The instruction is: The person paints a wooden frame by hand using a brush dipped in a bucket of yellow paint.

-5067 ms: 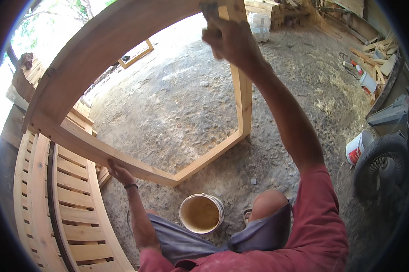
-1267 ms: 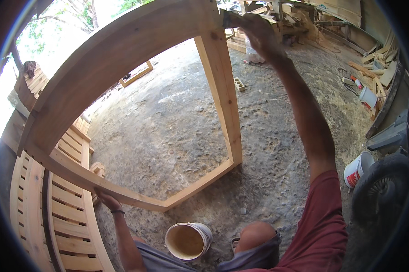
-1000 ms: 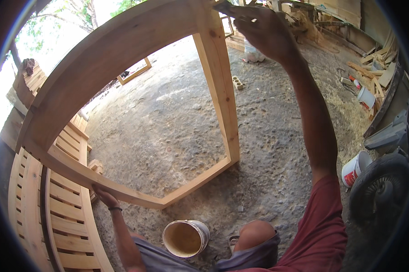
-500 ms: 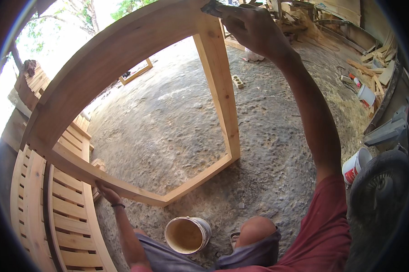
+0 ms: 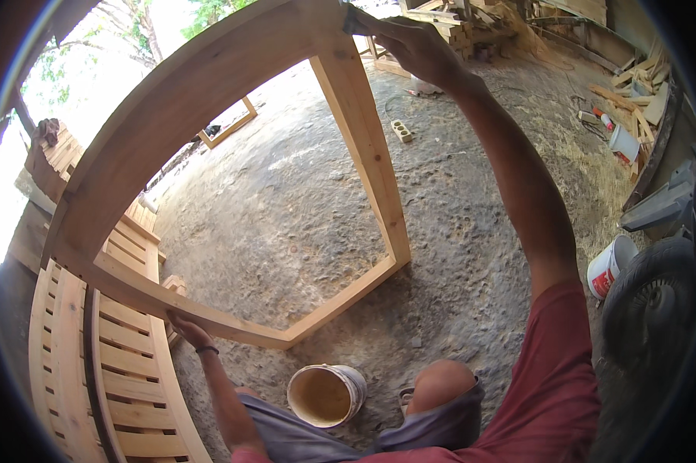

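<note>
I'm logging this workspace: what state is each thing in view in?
Wooden frame: joined up, left hand at its near rail.
Dark handheld item: in right hand, near frame's upper corner.
Near bucket: lidless, contents unclear.
White-and-red bucket: beside wheel, contents hidden.
Wheel: tyre fitted.
Slatted wooden piece: assembled.
Holed block: on floor.

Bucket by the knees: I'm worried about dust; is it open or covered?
Open: the bucket shows its inside through an uncovered mouth.

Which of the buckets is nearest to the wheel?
The white bucket beside the wheel; the bucket between the knees and the pail by the scraps are farther away.
</note>
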### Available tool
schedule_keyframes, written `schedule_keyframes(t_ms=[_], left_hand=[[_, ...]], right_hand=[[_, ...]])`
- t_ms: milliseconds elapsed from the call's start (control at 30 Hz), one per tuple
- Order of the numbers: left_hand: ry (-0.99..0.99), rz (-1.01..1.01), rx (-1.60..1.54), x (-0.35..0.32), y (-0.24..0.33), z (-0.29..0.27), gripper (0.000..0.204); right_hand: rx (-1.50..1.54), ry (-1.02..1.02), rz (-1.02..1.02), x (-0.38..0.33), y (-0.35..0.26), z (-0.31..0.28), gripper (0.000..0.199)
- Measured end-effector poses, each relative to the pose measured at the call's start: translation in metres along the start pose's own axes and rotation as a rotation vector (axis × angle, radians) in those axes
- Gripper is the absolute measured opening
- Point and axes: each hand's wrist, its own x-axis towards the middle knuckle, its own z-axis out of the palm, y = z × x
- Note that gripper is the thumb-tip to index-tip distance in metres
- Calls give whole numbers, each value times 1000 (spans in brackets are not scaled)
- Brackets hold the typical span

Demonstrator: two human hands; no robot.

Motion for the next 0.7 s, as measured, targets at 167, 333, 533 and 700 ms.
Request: schedule_keyframes(t_ms=[167, 333, 533, 700], left_hand=[[-24, -43, -101, -5, 13, 3, 73], [-16, -24, -77, -7, 17, 6, 72], [-47, -40, -89, 1, 2, -2, 69], [-13, 18, 11, 3, -3, -3, 70]], right_hand=[[-20, 146, -114, -14, 12, 2, 33], [100, 262, -129, 17, 12, 7, 20], [-70, 297, -126, -2, -13, -37, 27], [153, 63, 202, 23, -66, -39, 26]])
